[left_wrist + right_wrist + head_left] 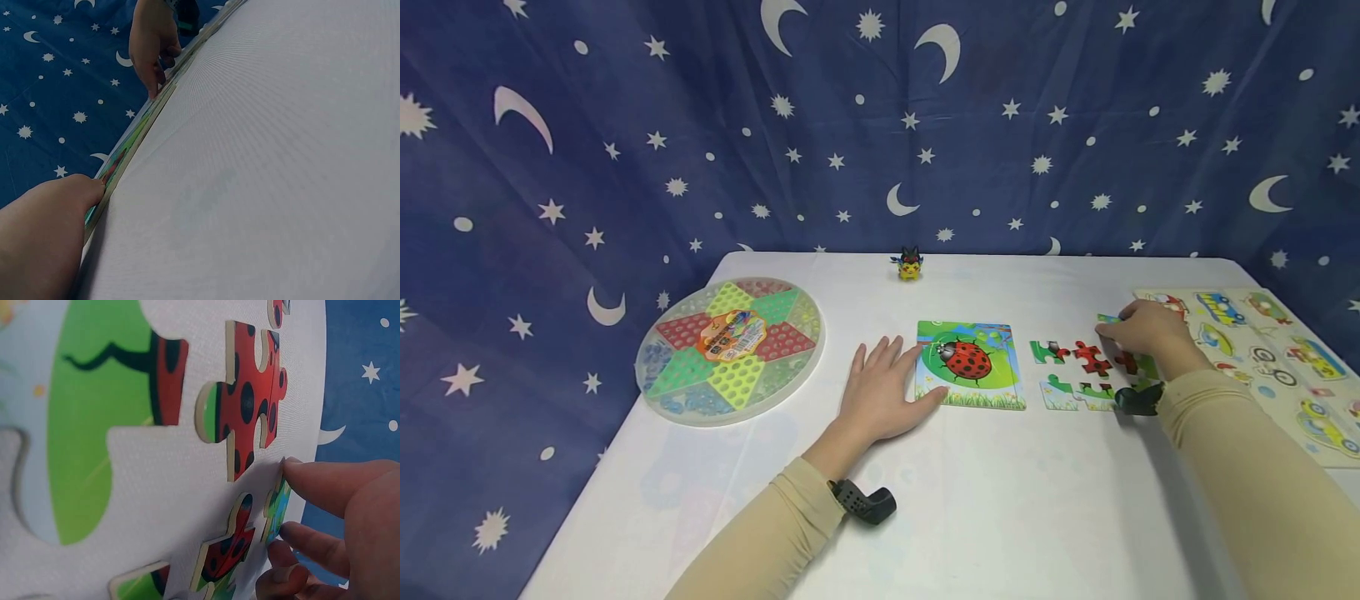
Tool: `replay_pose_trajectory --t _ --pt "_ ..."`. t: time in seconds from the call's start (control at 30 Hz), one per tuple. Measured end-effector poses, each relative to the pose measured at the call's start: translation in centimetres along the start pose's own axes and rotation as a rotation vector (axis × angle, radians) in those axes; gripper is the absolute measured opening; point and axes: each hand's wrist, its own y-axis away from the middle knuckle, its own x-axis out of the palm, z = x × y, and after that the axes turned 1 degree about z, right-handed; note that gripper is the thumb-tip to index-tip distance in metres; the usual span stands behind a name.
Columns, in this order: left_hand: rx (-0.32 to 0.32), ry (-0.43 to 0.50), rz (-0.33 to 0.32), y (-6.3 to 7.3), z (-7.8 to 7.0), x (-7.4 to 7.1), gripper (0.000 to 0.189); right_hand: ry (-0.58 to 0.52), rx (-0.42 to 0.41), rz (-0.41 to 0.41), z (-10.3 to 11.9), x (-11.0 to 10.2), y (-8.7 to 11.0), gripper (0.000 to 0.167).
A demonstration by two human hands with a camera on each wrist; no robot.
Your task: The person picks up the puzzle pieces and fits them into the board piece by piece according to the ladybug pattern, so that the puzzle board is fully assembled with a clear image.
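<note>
A square picture of a ladybug lies flat at the table's middle. Against its left side rests my left hand, fingers spread and straight, thumb at the lower edge. To the right lie several separate ladybug puzzle pieces, among them a red spotted piece and a grass-edged piece. My right hand pinches a green and blue puzzle piece between thumb and fingers at the far side of this group. In the right wrist view another red and green piece lies near the fingertips.
A round star-patterned board holding marbles is at the left. A small yellow and black figurine stands at the back. On the right lies a vehicle picture board, partly behind my right arm. A starry blue curtain hangs behind the table.
</note>
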Motion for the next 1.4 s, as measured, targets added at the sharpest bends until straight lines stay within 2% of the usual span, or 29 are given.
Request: replay_pose_trajectory --t 0.5,0.77,0.93,1.13,1.4 --pt "-0.003 0.009 0.002 -0.07 0.01 -0.05 0.082 -0.021 0.039 -0.003 0.08 0.02 -0.04 0.069" --pt "0.007 0.007 -0.013 -0.02 0.03 0.06 0.082 -0.116 0.097 -0.061 0.38 0.45 -0.13 0.073" --pt "0.008 0.009 -0.014 0.01 0.0 0.06 0.082 -0.11 0.047 -0.109 0.37 0.57 -0.39 0.069" --pt "0.01 0.006 -0.016 0.01 0.01 0.1 0.082 -0.073 -0.057 -0.103 0.1 0.38 -0.46 0.054" --pt "0.008 0.011 -0.014 0.05 0.06 0.08 0.081 -0.151 -0.068 -0.079 0.68 0.37 -0.24 0.05"
